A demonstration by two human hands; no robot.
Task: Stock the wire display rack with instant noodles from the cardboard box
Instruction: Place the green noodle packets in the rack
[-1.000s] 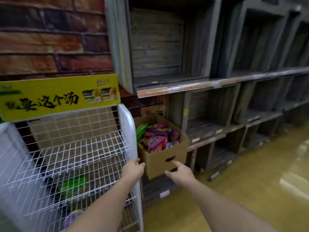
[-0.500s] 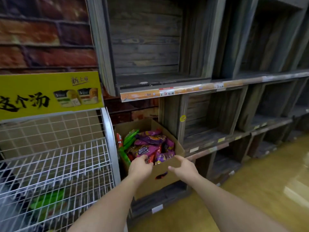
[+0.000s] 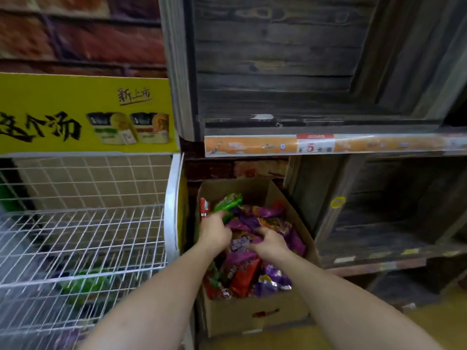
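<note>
We see both hands down inside the cardboard box (image 3: 252, 317), side by side and nearly touching. The left hand (image 3: 214, 232) has its fingers curled round the near end of a green packet (image 3: 228, 202) that sticks up at the far-left of the heap. The right hand (image 3: 271, 242) has its thumb on top and its fingers curled under a purple packet (image 3: 240, 245), pinching it, though blur softens the fingertips.

The box stands just to the right of the wire display rack (image 3: 83, 238), its near wall facing us. It is piled with instant noodles, mostly purple, with a red packet (image 3: 243, 276) near the front and another red one (image 3: 204, 209) upright against the left wall.

On the rack we make out white wire shelves; the upper shelf near us is bare wire, and through it some green packs (image 3: 83, 286) show on a lower shelf. A yellow sign (image 3: 75, 114) tops the rack.

To the right and behind the box rises dark wooden shelving (image 3: 278, 72), with an orange price strip (image 3: 252, 146) along one shelf edge; a brick wall (image 3: 75, 34) lies far left.
</note>
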